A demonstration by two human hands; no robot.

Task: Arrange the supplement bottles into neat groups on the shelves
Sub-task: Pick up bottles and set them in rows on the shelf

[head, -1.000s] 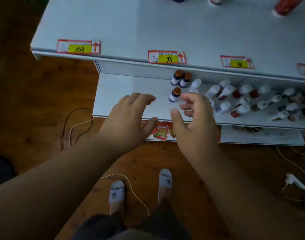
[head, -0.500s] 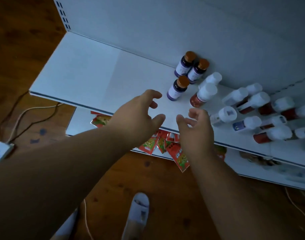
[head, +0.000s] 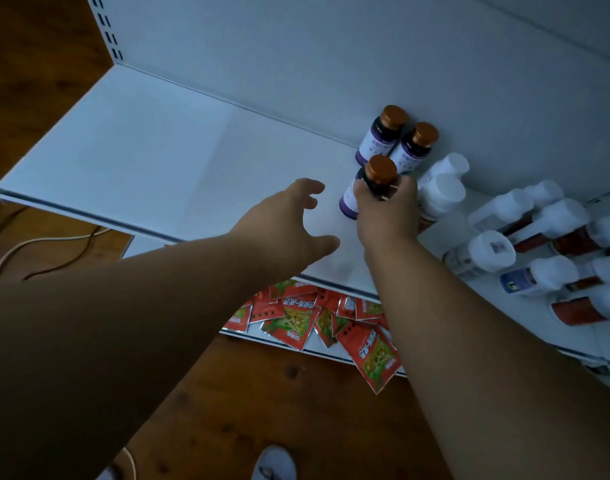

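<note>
Right hand (head: 386, 216) grips a brown-capped purple-label bottle (head: 366, 192) mid-shelf (head: 158, 161), just before two matching bottles (head: 399, 140) at the back wall; left hand (head: 289, 230) hovers spread; label writing unreadable

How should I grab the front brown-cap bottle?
Grip the front bottle round its neck, just under the cap, coming from above and the front, as the right hand does. It stands upright, with two bottles close behind and white ones beside it.

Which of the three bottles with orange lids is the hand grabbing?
The front orange-capped bottle, the one nearest the shelf edge. The right hand grips it; the other two stand untouched against the back wall.
</note>
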